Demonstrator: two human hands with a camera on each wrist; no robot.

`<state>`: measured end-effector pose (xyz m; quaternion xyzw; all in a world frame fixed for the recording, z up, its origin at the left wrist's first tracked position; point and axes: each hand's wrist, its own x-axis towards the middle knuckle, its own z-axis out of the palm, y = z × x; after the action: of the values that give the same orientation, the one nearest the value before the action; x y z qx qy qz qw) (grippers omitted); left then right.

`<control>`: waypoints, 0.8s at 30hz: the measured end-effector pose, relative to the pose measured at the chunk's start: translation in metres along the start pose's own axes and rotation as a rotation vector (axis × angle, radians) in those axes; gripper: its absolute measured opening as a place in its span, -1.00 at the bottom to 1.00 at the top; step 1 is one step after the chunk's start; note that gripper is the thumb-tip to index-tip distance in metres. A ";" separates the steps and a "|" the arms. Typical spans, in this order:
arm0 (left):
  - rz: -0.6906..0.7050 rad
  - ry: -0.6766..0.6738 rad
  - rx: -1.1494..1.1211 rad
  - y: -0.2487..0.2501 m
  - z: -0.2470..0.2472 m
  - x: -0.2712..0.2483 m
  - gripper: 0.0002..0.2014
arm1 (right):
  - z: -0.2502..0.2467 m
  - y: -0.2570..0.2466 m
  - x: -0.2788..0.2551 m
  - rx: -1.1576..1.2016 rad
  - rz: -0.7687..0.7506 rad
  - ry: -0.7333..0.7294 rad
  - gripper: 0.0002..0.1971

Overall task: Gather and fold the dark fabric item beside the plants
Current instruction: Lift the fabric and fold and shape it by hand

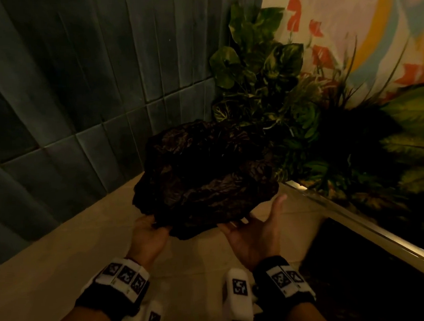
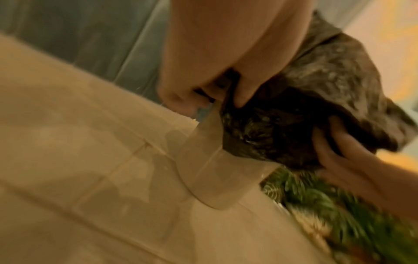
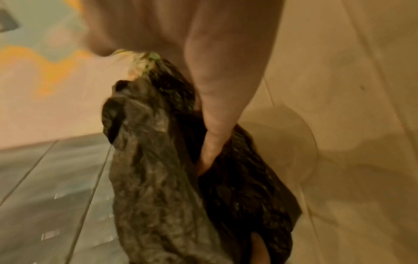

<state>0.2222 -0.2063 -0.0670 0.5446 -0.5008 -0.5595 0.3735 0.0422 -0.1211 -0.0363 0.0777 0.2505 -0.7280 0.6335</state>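
Observation:
The dark fabric (image 1: 202, 175) is a crumpled bundle held up above the beige floor, just left of the plants (image 1: 276, 94). Both hands are under its near edge, palms up. My left hand (image 1: 148, 236) grips the left corner; in the left wrist view its fingers (image 2: 244, 89) pinch a fold of the fabric (image 2: 316, 89). My right hand (image 1: 255, 234) cups the right side with the thumb out to the side. In the right wrist view one of its fingers (image 3: 214, 134) is tucked into a fold of the fabric (image 3: 158, 178). The other fingertips are hidden under the cloth.
A dark teal tiled wall (image 1: 77, 94) stands at the left and back. A metal-edged planter rim (image 1: 358, 216) runs along the right, with leafy plants above it and a painted wall (image 1: 370, 14) behind. Beige floor tiles (image 1: 64, 281) lie below my hands.

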 end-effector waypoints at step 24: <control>-0.288 -0.272 -0.803 0.012 0.029 -0.008 -0.55 | 0.007 0.022 0.018 -0.243 -0.030 0.022 -0.53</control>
<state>0.1927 -0.1973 -0.0559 0.3422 -0.2078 -0.8222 0.4045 0.0619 -0.1422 -0.0438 0.0045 0.3449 -0.7006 0.6247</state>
